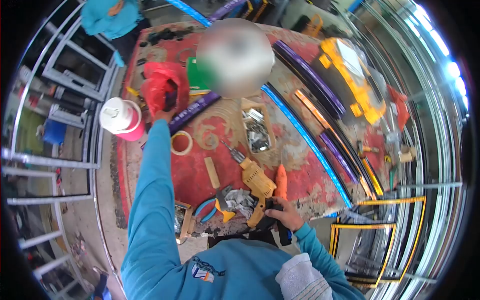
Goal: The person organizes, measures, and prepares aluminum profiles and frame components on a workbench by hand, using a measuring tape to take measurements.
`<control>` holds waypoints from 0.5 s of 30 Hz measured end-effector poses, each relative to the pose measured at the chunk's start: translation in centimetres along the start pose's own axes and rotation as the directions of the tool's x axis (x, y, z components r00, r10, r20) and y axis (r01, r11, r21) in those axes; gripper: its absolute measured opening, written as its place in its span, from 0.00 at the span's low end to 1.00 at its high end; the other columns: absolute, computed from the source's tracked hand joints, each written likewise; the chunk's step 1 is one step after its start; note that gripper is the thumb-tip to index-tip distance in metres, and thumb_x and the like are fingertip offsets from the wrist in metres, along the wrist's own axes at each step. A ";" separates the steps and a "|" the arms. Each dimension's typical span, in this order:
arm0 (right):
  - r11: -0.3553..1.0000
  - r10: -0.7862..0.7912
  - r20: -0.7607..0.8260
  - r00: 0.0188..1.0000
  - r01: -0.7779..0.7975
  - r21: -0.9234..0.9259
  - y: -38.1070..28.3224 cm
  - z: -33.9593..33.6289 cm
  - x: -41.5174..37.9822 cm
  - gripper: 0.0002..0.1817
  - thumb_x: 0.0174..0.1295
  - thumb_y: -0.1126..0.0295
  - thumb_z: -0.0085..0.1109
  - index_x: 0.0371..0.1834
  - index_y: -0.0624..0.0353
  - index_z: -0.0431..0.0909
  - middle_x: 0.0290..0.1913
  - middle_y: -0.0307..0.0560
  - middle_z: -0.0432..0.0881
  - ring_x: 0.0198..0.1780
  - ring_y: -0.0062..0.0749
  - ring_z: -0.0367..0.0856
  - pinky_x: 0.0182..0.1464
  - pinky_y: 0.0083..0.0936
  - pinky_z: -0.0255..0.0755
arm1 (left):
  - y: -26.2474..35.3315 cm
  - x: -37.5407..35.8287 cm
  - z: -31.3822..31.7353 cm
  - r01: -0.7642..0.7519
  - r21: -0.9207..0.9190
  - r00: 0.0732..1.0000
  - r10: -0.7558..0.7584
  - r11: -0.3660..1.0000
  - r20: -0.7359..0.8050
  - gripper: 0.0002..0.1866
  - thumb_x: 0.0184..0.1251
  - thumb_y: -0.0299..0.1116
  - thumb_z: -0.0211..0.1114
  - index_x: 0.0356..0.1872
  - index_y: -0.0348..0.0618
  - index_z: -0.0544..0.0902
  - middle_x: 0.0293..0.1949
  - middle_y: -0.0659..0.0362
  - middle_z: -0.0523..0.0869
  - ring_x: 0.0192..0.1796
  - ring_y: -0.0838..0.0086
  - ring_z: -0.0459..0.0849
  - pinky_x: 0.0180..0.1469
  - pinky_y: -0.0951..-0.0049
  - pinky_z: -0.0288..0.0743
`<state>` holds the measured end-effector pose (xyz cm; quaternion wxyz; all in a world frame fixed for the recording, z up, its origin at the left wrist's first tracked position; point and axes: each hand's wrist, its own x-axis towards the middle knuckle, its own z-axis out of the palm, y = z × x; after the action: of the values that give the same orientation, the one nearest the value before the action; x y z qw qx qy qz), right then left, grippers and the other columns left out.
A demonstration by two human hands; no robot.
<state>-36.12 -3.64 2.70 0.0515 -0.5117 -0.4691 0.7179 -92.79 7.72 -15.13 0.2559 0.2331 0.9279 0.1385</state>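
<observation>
My left arm reaches forward to a red plastic bag (pixel 159 82); my left hand (pixel 163 115) is at its open mouth, with the fingers hidden among the folds. Close to my body, my right hand (pixel 287 214) is closed around a black object (pixel 272 206), whose kind I cannot tell. Just left of that hand lies a yellow power drill (pixel 257 181), its bit pointing away from me. An orange tapered object (pixel 281 182) rests beside the drill. Crumpled grey material (pixel 241 202), pliers with blue handles (pixel 205 210) and a hammer (pixel 214 175) lie to the left.
A wooden box of metal parts (pixel 258 131) and a tape roll (pixel 181 143) sit mid-table. The white-lidded pink jug (pixel 122 118) stands at the left edge. Long blue-wrapped profiles (pixel 307 142) and a yellow-black case (pixel 352 75) occupy the right. Another person (pixel 111 17) is at the far left.
</observation>
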 end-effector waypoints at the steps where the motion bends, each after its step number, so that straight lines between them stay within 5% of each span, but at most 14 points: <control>1: 1.000 0.011 -0.027 1.000 -0.011 0.022 0.1 -0.2 -0.3 0.30 0.62 0.67 0.66 0.65 0.64 0.68 0.40 0.46 0.83 0.23 0.28 0.82 0.20 0.25 0.76 | 0.1 0.3 -0.2 -0.022 -0.035 1.000 0.022 0.999 0.021 0.53 0.47 0.73 0.68 0.57 0.27 0.81 0.60 0.38 0.81 0.64 0.51 0.80 0.66 0.59 0.72; 3: 0.999 0.049 0.021 0.999 -0.050 0.015 0.0 -0.6 -1.1 0.29 0.63 0.66 0.66 0.65 0.63 0.68 0.39 0.45 0.83 0.22 0.27 0.81 0.21 0.23 0.76 | -2.1 4.5 1.5 -0.129 -0.186 0.984 0.149 0.974 0.096 0.48 0.49 0.69 0.69 0.51 0.26 0.83 0.54 0.37 0.84 0.60 0.50 0.83 0.62 0.60 0.74; 5: 0.998 0.058 -0.034 0.998 -0.057 0.032 0.8 -1.1 -1.6 0.30 0.62 0.65 0.66 0.65 0.63 0.68 0.39 0.45 0.83 0.21 0.25 0.80 0.21 0.23 0.76 | -2.7 6.0 1.1 -0.152 -0.009 0.977 0.152 0.988 0.151 0.46 0.56 0.71 0.60 0.58 0.35 0.82 0.60 0.38 0.81 0.65 0.49 0.78 0.67 0.57 0.69; 7: 0.997 -0.082 -0.041 0.996 0.081 -0.020 3.1 -2.4 -1.7 0.30 0.62 0.64 0.66 0.65 0.62 0.68 0.38 0.45 0.83 0.20 0.24 0.80 0.21 0.23 0.76 | -8.5 17.0 5.8 -0.304 0.223 0.952 0.286 0.926 0.108 0.47 0.62 0.73 0.50 0.66 0.37 0.76 0.64 0.37 0.77 0.69 0.47 0.73 0.71 0.51 0.63; 8: 0.985 -0.147 -0.077 0.986 0.139 -0.099 3.3 -2.7 -2.2 0.31 0.61 0.63 0.67 0.65 0.62 0.68 0.38 0.46 0.83 0.20 0.25 0.80 0.21 0.23 0.76 | -8.2 16.8 4.5 -0.370 0.227 0.926 0.337 0.901 0.172 0.48 0.64 0.73 0.49 0.65 0.35 0.76 0.62 0.38 0.79 0.68 0.48 0.74 0.70 0.51 0.64; 9: 0.990 -0.137 -0.154 0.979 0.129 -0.063 2.8 -2.9 -3.1 0.31 0.61 0.63 0.67 0.65 0.62 0.68 0.38 0.46 0.83 0.20 0.25 0.80 0.21 0.23 0.76 | -8.2 18.3 3.1 -0.200 -0.082 0.963 0.211 0.976 0.169 0.45 0.64 0.72 0.47 0.65 0.42 0.78 0.59 0.39 0.82 0.65 0.48 0.77 0.68 0.51 0.66; 10: 0.997 -0.071 -0.142 0.987 0.071 -0.006 1.8 -3.1 -4.1 0.31 0.61 0.63 0.67 0.65 0.62 0.68 0.37 0.46 0.83 0.20 0.26 0.80 0.20 0.23 0.76 | -8.0 17.5 3.6 -0.434 0.214 0.901 0.418 0.875 0.116 0.40 0.65 0.72 0.46 0.65 0.55 0.80 0.56 0.39 0.83 0.60 0.46 0.80 0.64 0.50 0.68; 11: 0.999 -0.013 -0.119 0.993 0.019 0.049 1.4 -3.3 -4.9 0.31 0.61 0.63 0.67 0.66 0.62 0.67 0.36 0.46 0.83 0.20 0.26 0.80 0.20 0.23 0.75 | -8.0 16.9 1.4 -0.497 0.211 0.867 0.473 0.842 0.157 0.40 0.65 0.72 0.46 0.65 0.55 0.80 0.56 0.39 0.83 0.60 0.46 0.80 0.64 0.50 0.68; 13: 0.996 -0.027 -0.187 0.982 0.043 0.080 2.2 -3.9 -5.6 0.31 0.61 0.64 0.66 0.66 0.62 0.67 0.36 0.46 0.82 0.20 0.26 0.80 0.20 0.23 0.75 | -7.5 15.8 -1.4 -0.596 0.146 0.784 0.611 0.790 -0.110 0.36 0.63 0.55 0.66 0.58 0.28 0.79 0.51 0.38 0.85 0.55 0.47 0.83 0.59 0.58 0.72; 15: 0.994 -0.056 -0.212 0.976 0.075 0.081 2.7 -4.6 -6.7 0.32 0.61 0.64 0.66 0.66 0.63 0.67 0.36 0.46 0.82 0.20 0.26 0.79 0.20 0.23 0.75 | -3.9 7.4 -4.3 -0.619 -0.118 0.766 0.563 0.777 -0.309 0.33 0.65 0.52 0.65 0.57 0.28 0.80 0.48 0.39 0.86 0.51 0.48 0.84 0.57 0.58 0.73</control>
<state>-28.31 -5.94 5.18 0.1466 -0.5659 -0.4455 0.6780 -102.16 7.50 -16.05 0.0999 0.4660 0.8109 0.3396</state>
